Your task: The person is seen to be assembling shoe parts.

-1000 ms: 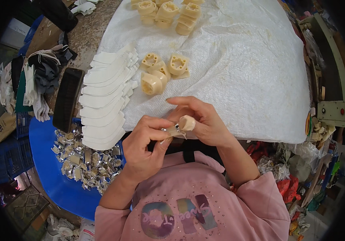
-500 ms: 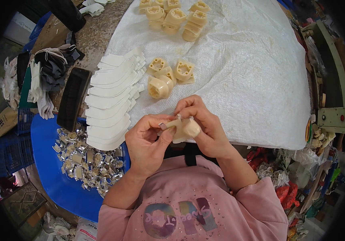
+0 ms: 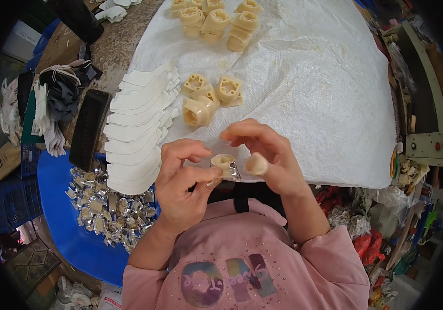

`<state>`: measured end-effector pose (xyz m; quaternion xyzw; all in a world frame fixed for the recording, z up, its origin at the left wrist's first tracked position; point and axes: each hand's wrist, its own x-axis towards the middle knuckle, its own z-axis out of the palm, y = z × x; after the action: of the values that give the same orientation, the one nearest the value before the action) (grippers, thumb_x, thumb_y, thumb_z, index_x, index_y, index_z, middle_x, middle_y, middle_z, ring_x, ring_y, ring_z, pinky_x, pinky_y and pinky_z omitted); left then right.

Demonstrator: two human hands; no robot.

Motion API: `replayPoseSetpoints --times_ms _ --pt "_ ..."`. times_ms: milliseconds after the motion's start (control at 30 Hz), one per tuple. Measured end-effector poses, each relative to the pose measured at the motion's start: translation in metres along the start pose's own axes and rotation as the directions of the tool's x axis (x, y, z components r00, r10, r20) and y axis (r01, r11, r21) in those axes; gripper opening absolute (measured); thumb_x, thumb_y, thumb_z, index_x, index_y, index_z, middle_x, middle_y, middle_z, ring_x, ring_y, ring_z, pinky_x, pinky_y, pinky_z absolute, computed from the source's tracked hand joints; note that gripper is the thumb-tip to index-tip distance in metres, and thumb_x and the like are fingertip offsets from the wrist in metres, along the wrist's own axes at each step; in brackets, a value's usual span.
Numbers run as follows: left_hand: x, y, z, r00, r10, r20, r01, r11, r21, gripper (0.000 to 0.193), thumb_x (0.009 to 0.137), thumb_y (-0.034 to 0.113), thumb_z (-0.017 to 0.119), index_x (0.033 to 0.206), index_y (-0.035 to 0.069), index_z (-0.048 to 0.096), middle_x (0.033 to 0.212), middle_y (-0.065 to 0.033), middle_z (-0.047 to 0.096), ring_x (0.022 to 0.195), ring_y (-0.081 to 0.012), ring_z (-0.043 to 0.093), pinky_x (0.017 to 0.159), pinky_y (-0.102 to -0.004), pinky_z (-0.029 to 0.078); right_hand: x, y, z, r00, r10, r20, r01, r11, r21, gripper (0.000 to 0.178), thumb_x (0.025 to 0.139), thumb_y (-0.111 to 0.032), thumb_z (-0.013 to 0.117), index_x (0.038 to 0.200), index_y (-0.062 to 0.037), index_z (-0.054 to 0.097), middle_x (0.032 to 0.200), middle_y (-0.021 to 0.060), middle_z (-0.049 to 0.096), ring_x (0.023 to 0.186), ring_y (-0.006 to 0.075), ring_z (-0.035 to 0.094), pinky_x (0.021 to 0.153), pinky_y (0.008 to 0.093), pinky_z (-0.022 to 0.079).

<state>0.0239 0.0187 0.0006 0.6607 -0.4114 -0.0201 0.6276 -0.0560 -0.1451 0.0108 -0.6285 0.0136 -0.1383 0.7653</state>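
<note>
While part (image 3: 223, 161) between hands (image 3: 184, 181), lettered shirt (image 3: 229, 258) below.

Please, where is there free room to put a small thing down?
The widest free patch is on the white woven sheet, right of the beige moulded parts and beyond the right hand. Left is crowded: overlapping white strips and a blue tub of silvery pieces.

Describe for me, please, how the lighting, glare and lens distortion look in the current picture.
Head view: black surrounds the round image, and the pale green frame bows near the right rim; head view: light spreads brightly over the white sheet; head view: glints speckle the silvery pieces and edge the cream piece in the left hand.
</note>
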Motion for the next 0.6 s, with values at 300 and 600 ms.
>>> replayPoseSetpoints --times_ms 300,600 --pt "0.001 0.008 -0.002 0.989 -0.116 0.087 0.138 0.94 -0.312 0.039 0.09 0.031 0.055 0.111 -0.001 0.061 0.12 -0.0183 0.05 0.102 -0.0264 0.05 0.083 -0.0342 0.041 0.001 -0.009 -0.015 0.972 -0.2 0.121 0.23 0.906 -0.355 0.052 0.069 -0.004 0.076 0.117 -0.0008 0.055 0.1 0.0139 0.066 0.091 0.0229 0.061 0.084 0.035 0.046" --pt "-0.011 0.009 0.009 0.812 -0.394 0.43 0.579 0.631 -0.516 0.055 0.095 0.025 0.036 0.138 -0.006 0.02 0.121 -0.0147 0.045 0.1 -0.0138 0.049 0.085 -0.0285 0.041 -0.006 0.011 0.006 0.928 -0.326 0.18 0.372 0.829 -0.418 0.05 0.073 -0.011 0.075 0.118 -0.0086 0.055 0.105 0.01 0.056 0.078 0.0253 0.055 0.072 0.033 0.047"
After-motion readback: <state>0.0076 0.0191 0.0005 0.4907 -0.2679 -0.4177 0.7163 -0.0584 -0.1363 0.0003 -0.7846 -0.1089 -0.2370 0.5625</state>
